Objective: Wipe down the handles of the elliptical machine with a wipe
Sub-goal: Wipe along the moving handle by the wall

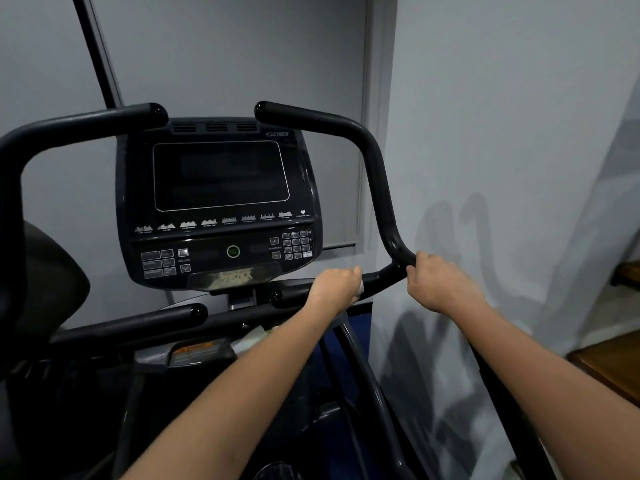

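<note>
1. The left handle (79,124) curves up past the console (221,199), untouched.
2. The left hand (337,284) is closed around the lower bar (375,279) of the right handle, just right of the console's base.
3. A bit of white wipe (361,287) shows at that hand's right edge, seemingly pressed between palm and bar; most of it is hidden.
4. The right hand (440,282) grips the right handle (381,188) at its bend, near the left hand but apart.
</note>
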`<action>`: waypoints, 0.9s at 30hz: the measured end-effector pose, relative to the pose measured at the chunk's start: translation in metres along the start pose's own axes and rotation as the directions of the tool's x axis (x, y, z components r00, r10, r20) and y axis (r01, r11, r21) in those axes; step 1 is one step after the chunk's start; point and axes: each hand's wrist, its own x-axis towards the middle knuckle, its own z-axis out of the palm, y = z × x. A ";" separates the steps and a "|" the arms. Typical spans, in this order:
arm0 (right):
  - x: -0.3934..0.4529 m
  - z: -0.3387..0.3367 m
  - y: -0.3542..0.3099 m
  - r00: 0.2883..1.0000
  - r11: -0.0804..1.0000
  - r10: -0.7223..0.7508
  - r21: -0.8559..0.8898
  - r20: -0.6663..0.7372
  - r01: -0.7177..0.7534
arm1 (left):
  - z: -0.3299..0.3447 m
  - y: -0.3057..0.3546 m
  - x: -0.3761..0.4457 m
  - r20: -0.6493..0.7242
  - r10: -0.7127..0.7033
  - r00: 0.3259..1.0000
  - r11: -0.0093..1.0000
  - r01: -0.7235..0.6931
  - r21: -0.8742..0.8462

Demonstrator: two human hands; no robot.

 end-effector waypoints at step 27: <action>-0.001 0.003 0.001 0.998 0.994 -0.052 -0.101 -0.038 0.048 | -0.006 0.015 0.026 0.108 -0.059 0.992 0.990 0.073 -0.124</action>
